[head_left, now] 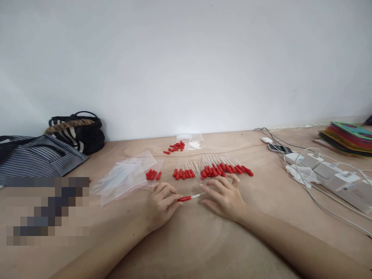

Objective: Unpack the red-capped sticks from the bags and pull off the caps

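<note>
My left hand [163, 203] pinches the red rubber bulb [184, 199] of a dropper between thumb and fingers. The dropper's clear tube [195, 195] points right, toward my right hand [225, 197]. That hand is open, thumb and forefinger apart on either side of the tube's end; whether it touches the tube I cannot tell. Just beyond my hands lie a small row of red-bulbed droppers [183, 173] and a larger row of droppers [221, 169] at its right. Between them rest several bare clear tubes [197, 170]. A few loose red bulbs [152, 174] lie beyond my left hand.
Clear zip bags [122, 176] spread at left. Farther back are more red bulbs [176, 147] and a small clear bag [190, 138]. Bags [77, 133] stand far left. On the right are a power strip with chargers [334, 172], white cables, a phone-like device [279, 148] and coloured sheets [347, 138].
</note>
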Motion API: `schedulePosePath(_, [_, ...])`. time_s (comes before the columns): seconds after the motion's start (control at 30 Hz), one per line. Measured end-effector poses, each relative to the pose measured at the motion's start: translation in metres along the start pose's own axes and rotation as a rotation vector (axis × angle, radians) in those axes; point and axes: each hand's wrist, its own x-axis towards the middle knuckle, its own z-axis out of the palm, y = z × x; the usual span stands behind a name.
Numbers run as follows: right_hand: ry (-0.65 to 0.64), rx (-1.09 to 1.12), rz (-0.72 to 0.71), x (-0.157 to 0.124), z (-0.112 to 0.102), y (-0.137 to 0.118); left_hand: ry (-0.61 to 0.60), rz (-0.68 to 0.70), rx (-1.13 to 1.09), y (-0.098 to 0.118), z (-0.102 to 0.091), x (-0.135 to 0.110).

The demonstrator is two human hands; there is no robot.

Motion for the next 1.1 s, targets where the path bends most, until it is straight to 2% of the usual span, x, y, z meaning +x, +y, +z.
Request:
schedulePosePath(0.13, [-0.103, 0.094, 0.051, 0.000, 0.008, -0.001, -0.063, -0.019, -0.104, 0.000, 0.008, 0.004])
schedulePosePath(0.33, [-0.210, 0.195, 0.121, 0.002, 0.020, -0.006, -0.137, -0.088, -0.131, -0.003, 0.013, 0.002])
schedulePosePath(0.6, [-0.168, 0.177, 0.092, 0.000, 0.021, -0.008, -0.188, -0.074, -0.153, 0.003, 0.022, 0.002])
schedulePosePath(0.87, [-0.132, 0.149, 0.019, 0.002, 0.019, -0.009, -0.222, -0.046, -0.143, 0.006, 0.021, 0.004])
schedulePosePath(1.1, [-0.114, 0.172, 0.009, 0.003, 0.018, -0.009, -0.201, -0.044, -0.157, 0.007, 0.020, 0.003])
